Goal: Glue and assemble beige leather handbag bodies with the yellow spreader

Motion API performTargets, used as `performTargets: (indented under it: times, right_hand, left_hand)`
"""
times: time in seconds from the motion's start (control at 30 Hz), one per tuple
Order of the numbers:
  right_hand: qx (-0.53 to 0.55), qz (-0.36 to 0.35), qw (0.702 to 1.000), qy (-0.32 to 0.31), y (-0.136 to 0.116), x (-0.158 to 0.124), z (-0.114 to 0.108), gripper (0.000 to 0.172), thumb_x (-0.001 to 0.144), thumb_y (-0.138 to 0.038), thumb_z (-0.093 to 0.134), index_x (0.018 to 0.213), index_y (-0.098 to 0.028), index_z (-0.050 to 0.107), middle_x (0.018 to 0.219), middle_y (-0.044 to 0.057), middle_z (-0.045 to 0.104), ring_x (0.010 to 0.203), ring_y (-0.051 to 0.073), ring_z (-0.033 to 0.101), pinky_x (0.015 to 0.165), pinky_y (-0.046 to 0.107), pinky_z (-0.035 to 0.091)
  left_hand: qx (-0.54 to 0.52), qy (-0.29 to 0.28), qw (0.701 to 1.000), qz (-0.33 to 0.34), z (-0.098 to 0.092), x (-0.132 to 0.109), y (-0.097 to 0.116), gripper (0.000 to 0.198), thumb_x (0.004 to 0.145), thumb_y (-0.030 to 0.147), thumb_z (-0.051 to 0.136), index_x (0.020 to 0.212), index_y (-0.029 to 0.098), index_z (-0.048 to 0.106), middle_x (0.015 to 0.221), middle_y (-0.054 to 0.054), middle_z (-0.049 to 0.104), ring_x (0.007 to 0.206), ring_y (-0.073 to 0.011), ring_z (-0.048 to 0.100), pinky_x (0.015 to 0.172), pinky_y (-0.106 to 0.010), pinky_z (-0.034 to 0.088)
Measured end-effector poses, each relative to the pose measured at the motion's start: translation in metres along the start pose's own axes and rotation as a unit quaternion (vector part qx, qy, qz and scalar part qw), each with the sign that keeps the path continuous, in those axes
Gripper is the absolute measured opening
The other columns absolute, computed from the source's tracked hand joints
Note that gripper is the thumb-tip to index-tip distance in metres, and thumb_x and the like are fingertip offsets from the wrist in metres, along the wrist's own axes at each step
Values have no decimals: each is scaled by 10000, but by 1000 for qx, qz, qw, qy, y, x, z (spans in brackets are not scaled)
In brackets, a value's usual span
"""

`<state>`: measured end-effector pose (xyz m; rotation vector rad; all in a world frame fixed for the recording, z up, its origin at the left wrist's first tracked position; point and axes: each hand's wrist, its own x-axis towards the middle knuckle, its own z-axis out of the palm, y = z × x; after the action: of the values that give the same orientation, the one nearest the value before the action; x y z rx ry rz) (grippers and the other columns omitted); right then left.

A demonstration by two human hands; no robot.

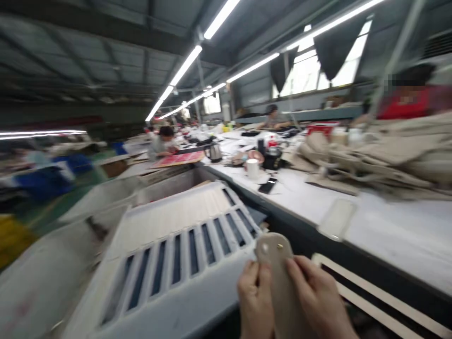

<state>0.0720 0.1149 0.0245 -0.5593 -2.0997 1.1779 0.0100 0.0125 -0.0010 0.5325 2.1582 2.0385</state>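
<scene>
A flat beige strap-like piece (282,287) with a rounded end stands upright between my hands at the lower right of the head view. Near its tip are a small brass-coloured stud and a pale round spot. My left hand (256,296) pinches its left edge with thumb and fingers. On the opposite edge, my right hand (316,294) grips it, thumb lying along the face. The strap's lower end runs out of the frame. Just left of my hands lies a white slotted rack (190,216) with dark gaps between its bars.
A long white worktable (399,235) runs along the right, bearing a white mug (252,168), a phone (268,185), a kettle (214,152) and heaped beige material (399,155). Pale strips (381,296) jut out at lower right. Other people (406,101) sit farther off.
</scene>
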Motion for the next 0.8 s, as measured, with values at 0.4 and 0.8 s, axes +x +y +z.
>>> performTargets:
  times: [0.4,0.8]
  right_hand:
    - [41,91,995,-6,6,-9,-21,326,956,-413,439,753,-179,541,744,36,591,667,167,533,596,275,365]
    - [48,83,995,-32,8,-33,-32,146,904,-302,525,870,-184,605,874,34,599,800,178,568,684,273,413]
  left_hand:
    - [44,-6,999,30,17,7,-9,385,891,536,545,1051,221,699,1090,-73,652,1047,-258,585,943,-341,439]
    - [-185,-110,972,-100,30,34,13,369,853,475,639,1087,191,609,979,-43,684,749,-143,638,640,-195,522]
